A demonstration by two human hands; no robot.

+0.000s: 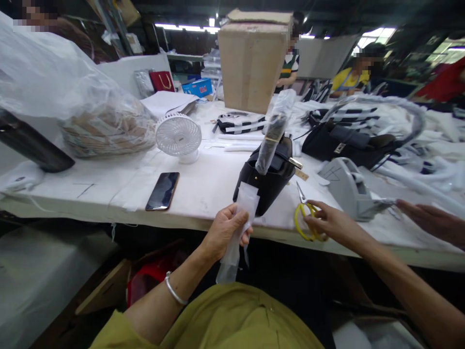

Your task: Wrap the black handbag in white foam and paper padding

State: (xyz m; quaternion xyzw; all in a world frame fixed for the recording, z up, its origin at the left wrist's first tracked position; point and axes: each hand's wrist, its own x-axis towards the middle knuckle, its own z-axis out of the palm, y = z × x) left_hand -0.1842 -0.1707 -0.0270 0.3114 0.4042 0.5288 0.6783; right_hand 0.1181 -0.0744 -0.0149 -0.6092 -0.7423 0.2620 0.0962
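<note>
Left hand pinches white strip against black bag, centre frame, at table edge. Right hand curled round yellow scissors, lower right. Best: strip taut, bag steady.

Small black leather handbag tilts at the table edge — white foam strip dangling below, yellow-handled scissors flat beside.

White table: phone, fan, scissors, tape dispenser.
</note>
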